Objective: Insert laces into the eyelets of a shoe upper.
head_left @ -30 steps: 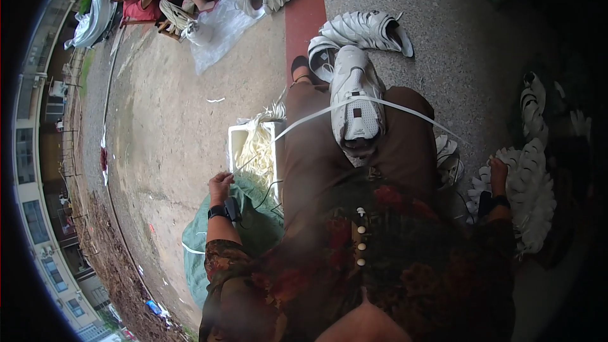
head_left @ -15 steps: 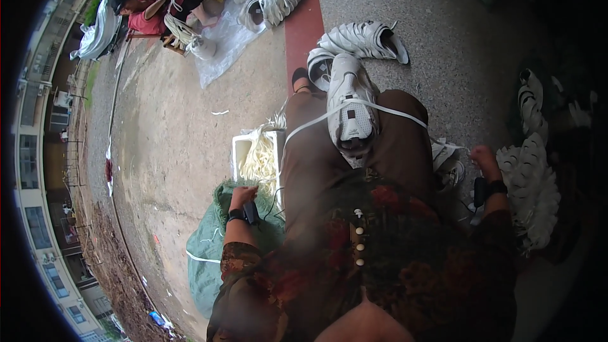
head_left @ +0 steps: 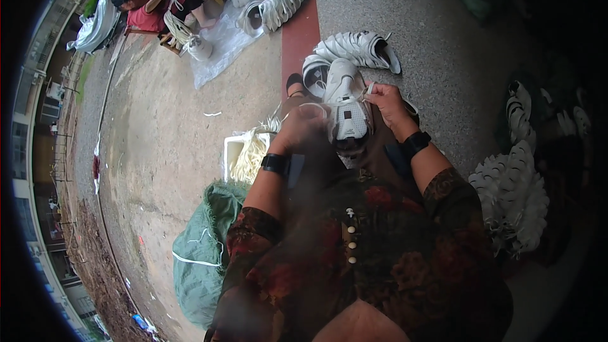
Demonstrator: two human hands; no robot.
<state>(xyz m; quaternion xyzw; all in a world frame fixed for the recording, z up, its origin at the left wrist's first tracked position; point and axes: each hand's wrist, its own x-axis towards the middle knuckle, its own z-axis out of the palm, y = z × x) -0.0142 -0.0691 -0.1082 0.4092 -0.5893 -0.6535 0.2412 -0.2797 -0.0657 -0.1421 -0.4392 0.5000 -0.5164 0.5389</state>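
Note:
A white and grey shoe upper (head_left: 350,123) lies across my lap, between my two hands. A pale shoelace (head_left: 316,105) runs through it, its ends reaching to either side. My left hand (head_left: 303,128), somewhat blurred, is closed at the upper's left edge, where the lace curves out from the fingers. On the other side my right hand (head_left: 387,104) pinches the lace's other end between thumb and fingers, close to the upper. Just beyond my knees lies a curved stack of nested white uppers (head_left: 358,49).
Left of my thigh stands a white box (head_left: 234,151) full of pale laces (head_left: 252,157), with a green sack (head_left: 202,240) nearer me. More stacked uppers (head_left: 514,196) lie at right. Far left, a person (head_left: 149,9) sits beside plastic sheeting (head_left: 215,60) and other stacks (head_left: 284,3).
Both hands have come inward and forward from wide apart at my sides to the shoe upper. The lace, stretched out wide before, is now drawn in close. The view has shifted slightly.

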